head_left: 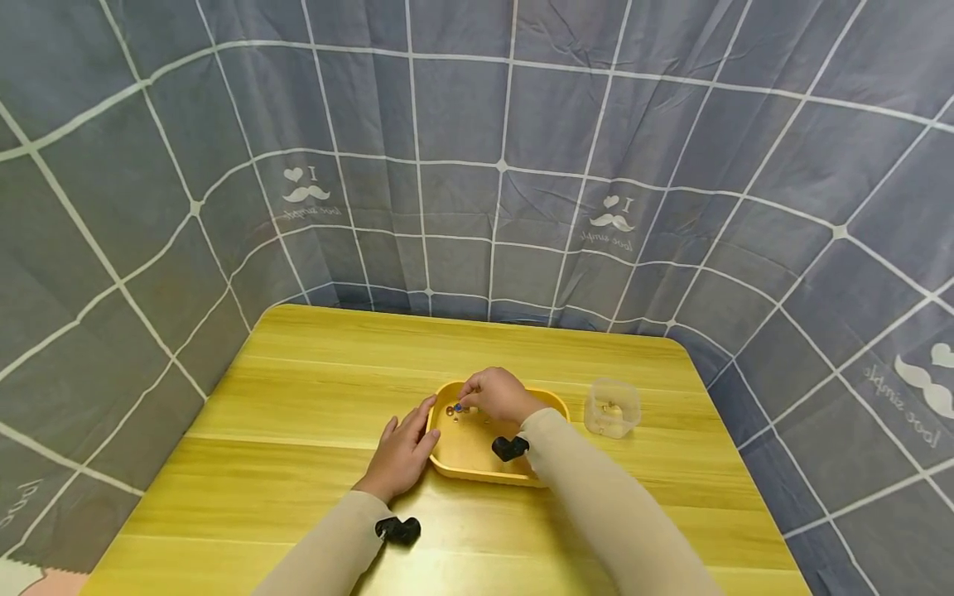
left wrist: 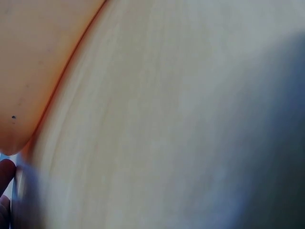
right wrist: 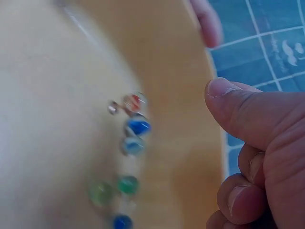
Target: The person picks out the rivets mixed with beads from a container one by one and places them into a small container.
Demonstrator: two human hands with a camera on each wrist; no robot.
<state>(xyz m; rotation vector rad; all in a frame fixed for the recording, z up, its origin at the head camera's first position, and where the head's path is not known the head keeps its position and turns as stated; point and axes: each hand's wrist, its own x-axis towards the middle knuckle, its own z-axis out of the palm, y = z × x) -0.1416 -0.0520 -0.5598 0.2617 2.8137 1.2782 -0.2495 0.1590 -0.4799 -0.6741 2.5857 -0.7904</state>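
My left hand [head_left: 398, 455] lies with fairly straight fingers against the left end of a yellow tray [head_left: 484, 475]. In the left wrist view, its fingertips [left wrist: 5, 175] show beside the tray's outer wall [left wrist: 43, 62]. Over the tray's far left part reaches my right hand [head_left: 501, 394]. Its thumb [right wrist: 238, 107] meets the index finger and the other fingers curl in; whether anything is between them is hidden. Several glass marbles lie in the tray along its wall, among them a blue marble [right wrist: 138, 126], an orange-and-clear marble [right wrist: 135, 102] and a green marble [right wrist: 127, 185].
A clear plastic box [head_left: 613, 408] with small, unclear bits inside stands right of the tray on the wooden table [head_left: 313, 397]. A grey checked curtain [head_left: 462, 199] hangs behind and around the table.
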